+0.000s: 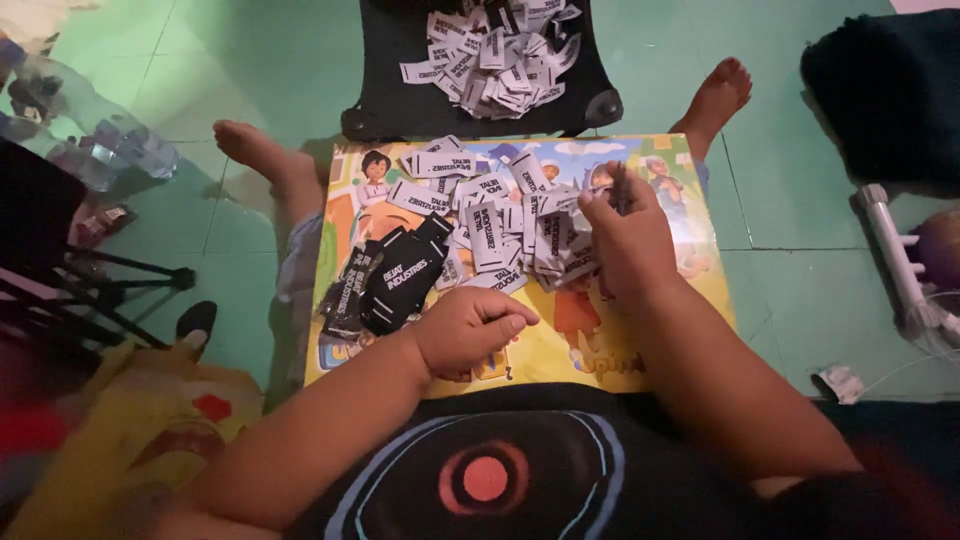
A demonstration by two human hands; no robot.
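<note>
While my right hand (625,235) pinches a dark strip above the white label heap (510,230) on the picture board (560,355), my left hand (470,330) rests curled shut, holding nothing I can see, just beside the black label stack (395,280). Board edges are near; its lower edge is hidden by my lap.

The left hand (468,328) is curled into a loose fist, with its thumb across the bent fingers, near the bottom edge of the flat, colourful cartoon picture board (660,330). The right hand (622,238) reaches farther up over the board, fingers bent down and pinched together. Both bare forearms stretch out from the body.
</note>
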